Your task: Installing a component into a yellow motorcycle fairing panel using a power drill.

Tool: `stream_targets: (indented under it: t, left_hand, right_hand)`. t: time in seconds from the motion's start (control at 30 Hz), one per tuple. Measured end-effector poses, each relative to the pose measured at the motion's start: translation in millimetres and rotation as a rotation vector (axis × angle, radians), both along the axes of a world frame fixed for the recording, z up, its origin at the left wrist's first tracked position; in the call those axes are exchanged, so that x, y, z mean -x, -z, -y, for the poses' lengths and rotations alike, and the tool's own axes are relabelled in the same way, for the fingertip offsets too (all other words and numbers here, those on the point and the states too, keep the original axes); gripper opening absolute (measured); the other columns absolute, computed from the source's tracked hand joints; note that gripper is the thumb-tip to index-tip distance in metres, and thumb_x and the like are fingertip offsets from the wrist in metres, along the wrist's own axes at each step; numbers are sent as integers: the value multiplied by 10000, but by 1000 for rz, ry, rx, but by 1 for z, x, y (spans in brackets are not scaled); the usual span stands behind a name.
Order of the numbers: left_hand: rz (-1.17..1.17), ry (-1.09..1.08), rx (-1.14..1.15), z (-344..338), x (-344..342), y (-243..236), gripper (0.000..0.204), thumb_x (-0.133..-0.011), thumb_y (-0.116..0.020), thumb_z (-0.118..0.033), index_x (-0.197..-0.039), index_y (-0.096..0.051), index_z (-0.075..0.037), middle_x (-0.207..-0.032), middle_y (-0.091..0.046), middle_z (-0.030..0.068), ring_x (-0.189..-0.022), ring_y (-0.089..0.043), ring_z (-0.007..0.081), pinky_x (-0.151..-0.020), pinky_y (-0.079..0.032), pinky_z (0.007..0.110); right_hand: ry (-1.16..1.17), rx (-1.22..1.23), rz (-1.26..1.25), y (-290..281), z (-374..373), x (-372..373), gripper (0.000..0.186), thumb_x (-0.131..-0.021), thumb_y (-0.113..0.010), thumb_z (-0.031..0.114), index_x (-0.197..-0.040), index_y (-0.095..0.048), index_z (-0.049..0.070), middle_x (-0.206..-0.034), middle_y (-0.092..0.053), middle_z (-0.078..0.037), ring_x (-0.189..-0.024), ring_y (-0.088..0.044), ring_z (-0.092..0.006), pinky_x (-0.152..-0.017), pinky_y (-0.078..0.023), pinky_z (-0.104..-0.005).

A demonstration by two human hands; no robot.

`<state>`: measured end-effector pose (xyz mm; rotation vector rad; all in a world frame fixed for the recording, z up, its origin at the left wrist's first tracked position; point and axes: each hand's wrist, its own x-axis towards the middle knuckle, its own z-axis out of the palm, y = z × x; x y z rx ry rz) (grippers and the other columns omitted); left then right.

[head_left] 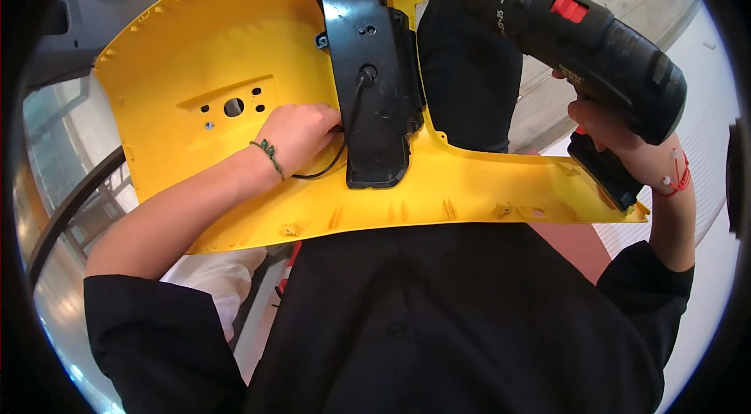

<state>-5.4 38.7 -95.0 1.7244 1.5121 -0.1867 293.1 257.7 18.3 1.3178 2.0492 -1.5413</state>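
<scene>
A large curved yellow plastic panel [227, 46] lies across my lap, with a black plastic part [368, 140] mounted upright across its middle and a black cable [327, 170] running from a hole in that part. My left hand [301, 136] is at the black part's left edge, beside the cable, fingers curled and partly hidden, so what they hold is unclear. My right hand [606, 128] grips the handle of a black cordless drill [591, 50] with a red switch, held over the panel's right side, its nose pointing toward upper left.
A dark grey molded object [66, 23] stands at upper left, and a curved black bar [66, 210] runs along the left. My dark-trousered leg [461, 85] shows through the panel's cutout. A white surface [704, 46] is at the right.
</scene>
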Motion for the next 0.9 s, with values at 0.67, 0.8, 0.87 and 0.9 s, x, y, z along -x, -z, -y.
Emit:
stream_targets:
  t: [0.67, 0.8, 0.87, 0.9]
  left_hand:
    - [5, -98, -157, 23, -6, 5, 106, -780, -587, -159, -822, -593, -61, -808, -608, 108, -726, -630, 304, -629, -515, 395]
    - [-61, -15, -126, 20, -5, 0, 108, -785, -575, -151, -841, -579, -59, -807, -620, 105, -730, -635, 304, -609, -511, 391]
    - [-83, 14, -119, 21, -5, -1, 109, -787, -571, -148, -848, -574, -57, -802, -624, 104, -734, -637, 303, -602, -509, 389]
    - [-77, 3, -120, 22, -6, 0, 110, -788, -567, -145, -846, -568, -52, -782, -629, 115, -727, -639, 303, -596, -506, 392]
  right_hand:
    - [-53, -3, 95, -9, 9, 25, 367, -745, -576, 75, -1112, -585, 76, -779, -556, -19, -564, -497, -76, -536, -447, -232]
    - [-35, 33, 98, -9, 9, 27, 361, -745, -582, 77, -1106, -587, 83, -777, -553, -14, -575, -500, -75, -542, -447, -232]
    - [-20, 56, 121, -12, 9, 29, 325, -759, -628, 134, -1076, -598, 75, -806, -594, -40, -635, -552, -114, -597, -483, -259]
    - [-3, 79, 143, -13, 9, 30, 309, -772, -675, 190, -1047, -609, 67, -834, -635, -66, -694, -604, -154, -652, -520, -287]
